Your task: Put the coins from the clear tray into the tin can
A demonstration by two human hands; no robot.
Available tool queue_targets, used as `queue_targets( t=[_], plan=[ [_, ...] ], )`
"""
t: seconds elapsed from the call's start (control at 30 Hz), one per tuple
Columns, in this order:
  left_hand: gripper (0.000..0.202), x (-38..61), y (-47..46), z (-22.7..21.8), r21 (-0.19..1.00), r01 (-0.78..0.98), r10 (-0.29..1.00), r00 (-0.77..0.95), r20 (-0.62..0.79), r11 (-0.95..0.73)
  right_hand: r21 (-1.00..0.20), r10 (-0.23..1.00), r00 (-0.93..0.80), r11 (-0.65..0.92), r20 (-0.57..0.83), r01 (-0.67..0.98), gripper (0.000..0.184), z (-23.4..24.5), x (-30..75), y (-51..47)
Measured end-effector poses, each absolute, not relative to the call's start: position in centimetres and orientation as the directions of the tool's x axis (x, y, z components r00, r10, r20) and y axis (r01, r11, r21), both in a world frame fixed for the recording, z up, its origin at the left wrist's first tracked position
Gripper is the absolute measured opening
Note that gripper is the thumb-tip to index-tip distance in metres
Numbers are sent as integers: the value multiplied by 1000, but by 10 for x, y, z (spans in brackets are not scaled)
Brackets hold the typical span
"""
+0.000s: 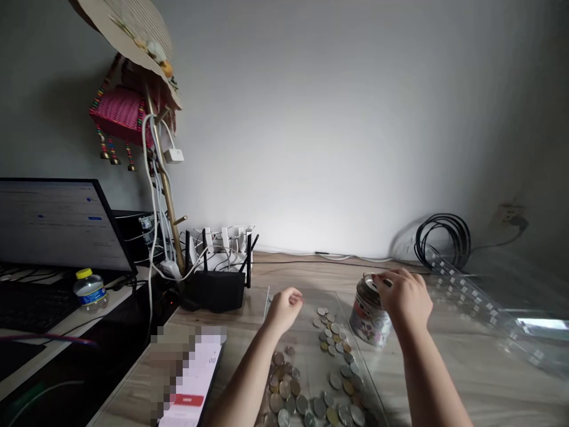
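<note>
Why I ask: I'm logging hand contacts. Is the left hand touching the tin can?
Apart. The head view shows the left hand left of the tin can, with coins and tabletop visible in the gap between.

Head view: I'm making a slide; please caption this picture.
Right hand at the top of a printed, cylindrical metal tin; left hand near loose, round silver- and gold-coloured coins.
</note>
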State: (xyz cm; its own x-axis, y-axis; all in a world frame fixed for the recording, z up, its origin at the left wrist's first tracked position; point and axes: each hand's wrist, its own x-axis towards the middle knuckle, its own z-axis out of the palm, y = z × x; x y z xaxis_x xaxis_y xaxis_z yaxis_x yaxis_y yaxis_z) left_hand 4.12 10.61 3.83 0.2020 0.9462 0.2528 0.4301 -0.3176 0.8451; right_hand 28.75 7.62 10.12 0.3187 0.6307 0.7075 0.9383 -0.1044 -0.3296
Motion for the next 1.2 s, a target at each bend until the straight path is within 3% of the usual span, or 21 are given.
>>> queue_targets(
  t=[0.1,0.17,0.23,0.3,0.37,0.43,0.53,0.73,0.83,0.93,1.0,1.03,1.1,1.2],
  plan=[
    [17,19,106,42,594,787,963,0,269,-166,-303,700,362,-213,615,929,25,94,317,85],
    [31,1,106,42,457,889,972,-78,220,-32,-311,722,383,-239,576,920,26,89,320,88],
    [44,-13,107,38,389,920,994,-85,74,50,-312,681,389,-240,621,919,28,87,312,86],
    [37,-21,110,31,406,912,998,-29,-60,51,-313,586,353,-173,729,934,32,88,297,81],
    [26,-21,113,24,448,892,997,-28,-73,58,-308,532,268,-15,803,951,35,89,279,73],
    [21,-16,119,20,486,873,1000,-18,-25,28,-298,608,135,174,782,939,34,88,260,69],
    [20,-4,130,18,508,861,997,-61,52,26,-300,787,-108,353,607,886,32,82,238,70],
    [21,12,151,17,545,835,979,-162,120,72,-381,919,-329,391,219,838,29,52,231,89],
    [24,15,145,21,525,849,971,-79,225,-53,-386,910,-414,376,-18,843,35,37,236,95],
    [30,21,128,27,487,815,928,156,338,-315,-297,919,-375,327,-121,897,53,31,238,94],
    [35,26,115,27,488,745,886,432,167,-455,-237,927,-346,306,-148,922,59,33,235,91],
    [41,29,109,27,469,757,869,492,49,-455,-216,923,-343,304,-176,928,58,35,233,88],
    [53,34,101,24,399,806,857,508,-90,-436,-191,903,-359,319,-237,928,47,38,228,83],
    [59,37,97,20,353,824,847,514,-135,-444,-204,855,-421,373,-304,905,31,42,221,75]
  ],
)
